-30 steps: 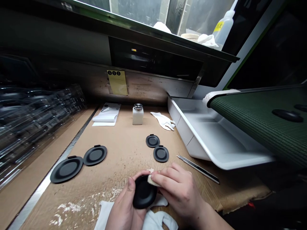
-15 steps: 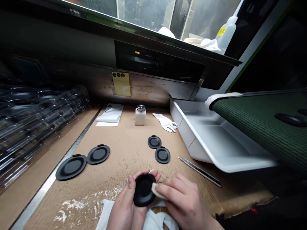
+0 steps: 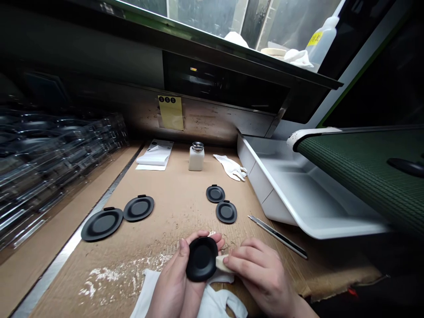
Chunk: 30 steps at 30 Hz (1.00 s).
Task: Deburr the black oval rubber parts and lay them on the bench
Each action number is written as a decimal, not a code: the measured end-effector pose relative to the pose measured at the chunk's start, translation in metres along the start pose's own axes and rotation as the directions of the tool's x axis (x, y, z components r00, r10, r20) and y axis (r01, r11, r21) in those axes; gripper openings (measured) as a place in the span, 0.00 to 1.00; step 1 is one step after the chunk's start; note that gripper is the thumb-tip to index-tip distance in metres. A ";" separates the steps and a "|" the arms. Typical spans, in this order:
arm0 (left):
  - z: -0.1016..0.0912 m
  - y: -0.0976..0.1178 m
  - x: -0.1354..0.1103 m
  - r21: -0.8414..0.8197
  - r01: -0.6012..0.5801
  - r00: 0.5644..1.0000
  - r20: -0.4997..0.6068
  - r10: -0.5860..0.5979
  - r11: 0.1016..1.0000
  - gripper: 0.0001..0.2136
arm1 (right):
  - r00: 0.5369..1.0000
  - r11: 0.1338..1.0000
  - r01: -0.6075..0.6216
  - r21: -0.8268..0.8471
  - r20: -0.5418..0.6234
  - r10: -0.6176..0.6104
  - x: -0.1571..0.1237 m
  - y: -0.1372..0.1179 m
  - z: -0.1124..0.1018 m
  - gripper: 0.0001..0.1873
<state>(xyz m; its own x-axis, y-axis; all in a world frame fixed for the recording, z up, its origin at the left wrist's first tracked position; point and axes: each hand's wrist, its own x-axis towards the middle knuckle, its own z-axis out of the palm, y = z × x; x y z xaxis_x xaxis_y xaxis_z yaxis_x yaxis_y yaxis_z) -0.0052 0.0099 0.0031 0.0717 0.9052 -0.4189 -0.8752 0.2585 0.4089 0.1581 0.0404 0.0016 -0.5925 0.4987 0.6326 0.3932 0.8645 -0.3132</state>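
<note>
Plainly, in the head view, the cardboard-covered table [image 3: 175,198] looks glossy near the front, with a stained wall [image 3: 212,121] and a shelf [image 3: 215,49] behind, a tray [image 3: 263,190] and green belt [image 3: 351,163] at right. Over cloth [image 3: 211,304], the left hand [image 3: 175,282] grips a black disc [image 3: 202,259]; the right hand [image 3: 261,270] pinches a pad [image 3: 222,264] at its edge.

We see pale light behind the panes [image 3: 208,17] up top, while the right edge sinks into near-black. Glare flecks the cardboard [image 3: 172,190], streaky highlights smear the clear plastic trays [image 3: 39,141], soft shadow greys the white bin [image 3: 255,161], and the black lid [image 3: 202,259] shows little detail.
</note>
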 end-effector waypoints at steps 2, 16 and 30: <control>0.000 0.000 0.002 0.003 -0.002 1.000 -0.002 0.002 1.000 0.15 | 0.997 0.998 0.055 -0.040 -0.043 -0.057 0.001 -0.008 0.010 0.10; -0.002 0.001 0.000 -0.009 0.042 0.999 0.012 -0.042 0.999 0.15 | 0.998 0.992 0.054 -0.118 0.034 -0.050 0.008 -0.019 0.005 0.12; -0.006 0.000 0.001 -0.104 0.086 0.978 0.200 -0.064 0.991 0.20 | 0.978 0.979 -0.189 -0.077 -0.102 0.181 0.041 -0.023 0.037 0.10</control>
<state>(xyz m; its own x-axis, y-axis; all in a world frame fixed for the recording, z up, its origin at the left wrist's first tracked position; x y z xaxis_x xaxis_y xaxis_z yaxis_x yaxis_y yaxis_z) -0.0083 0.0091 -0.0024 0.2218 0.9358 -0.2741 -0.9108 0.2992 0.2845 0.0985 0.0432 0.0091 -0.4372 0.6376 0.6343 0.5511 0.7473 -0.3714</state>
